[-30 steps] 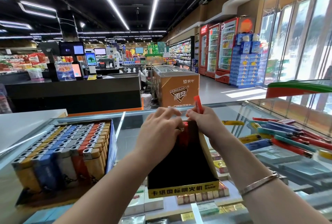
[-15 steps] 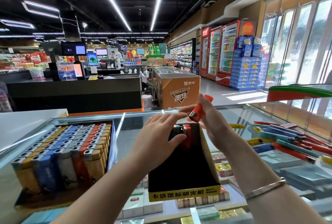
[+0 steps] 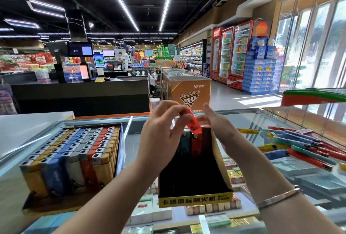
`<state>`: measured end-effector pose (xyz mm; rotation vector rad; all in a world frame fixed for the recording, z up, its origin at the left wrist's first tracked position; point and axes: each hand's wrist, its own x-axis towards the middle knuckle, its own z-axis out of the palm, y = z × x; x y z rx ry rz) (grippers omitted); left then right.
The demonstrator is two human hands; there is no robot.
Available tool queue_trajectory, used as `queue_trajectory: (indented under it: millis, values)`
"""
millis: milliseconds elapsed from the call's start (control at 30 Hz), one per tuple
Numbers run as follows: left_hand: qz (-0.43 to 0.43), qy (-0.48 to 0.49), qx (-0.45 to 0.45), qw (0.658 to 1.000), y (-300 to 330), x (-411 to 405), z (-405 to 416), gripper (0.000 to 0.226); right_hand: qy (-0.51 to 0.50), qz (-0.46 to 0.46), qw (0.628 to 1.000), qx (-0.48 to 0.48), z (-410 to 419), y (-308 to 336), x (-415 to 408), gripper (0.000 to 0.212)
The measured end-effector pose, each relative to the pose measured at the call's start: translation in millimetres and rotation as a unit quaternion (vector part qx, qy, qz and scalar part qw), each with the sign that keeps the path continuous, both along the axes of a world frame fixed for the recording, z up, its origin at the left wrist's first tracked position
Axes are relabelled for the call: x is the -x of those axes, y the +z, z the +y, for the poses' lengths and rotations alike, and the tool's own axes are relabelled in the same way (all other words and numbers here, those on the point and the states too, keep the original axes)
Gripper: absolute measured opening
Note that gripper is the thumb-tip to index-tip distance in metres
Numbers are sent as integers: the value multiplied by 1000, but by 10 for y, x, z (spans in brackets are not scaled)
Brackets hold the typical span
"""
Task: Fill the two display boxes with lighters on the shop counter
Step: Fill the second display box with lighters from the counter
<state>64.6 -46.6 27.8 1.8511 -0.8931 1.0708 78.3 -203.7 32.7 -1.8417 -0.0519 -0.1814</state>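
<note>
The red lighter [image 3: 192, 123] is being held up above the far end of the black box [image 3: 194, 181], which is sitting in the middle of the glass counter [image 3: 131, 151]. Both hands are on it. The left hand [image 3: 161, 140] is pinching its top end with curled fingers, and the right hand [image 3: 219, 127] is holding it from the other side, fingers bent around it. The lighter is leaning, with its metal end pointing down toward the box.

To do this step well, I think the person should be tipping it up straight first, then sliding it down right beside the red one already standing there [image 3: 196, 145], so the row is packing tight with no gap. Going slowly should be helping, because the standing ones could be falling over if bumped. One hand could be steadying the row while the other is pushing down.

The lighter is looking small, bright red and smooth, with a shiny little metal cap at one end. It is probably light and a bit slippery.

The black box is mostly empty, with just a few lighters standing at its far end, a dark teal one [image 3: 184, 143] among them. Its near edge is showing a yellow strip with writing. The other box [image 3: 73, 158], on the left, is looking full, with rows of yellow, blue, grey and red. A pile of loose lighters [image 3: 303, 147] is lying on the glass at the right, waiting.
</note>
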Motion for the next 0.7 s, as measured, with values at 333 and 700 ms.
queue_trajectory:
  millis: [333,700]
  values:
    - [99,-2,-97,990,-108,-61,-31,17,-17,50,998,42,-81,-27,-51,24]
    - [21,39,-200,979,-135,-9,-131,18,-19,52,997,48,-69,-41,-88,23]
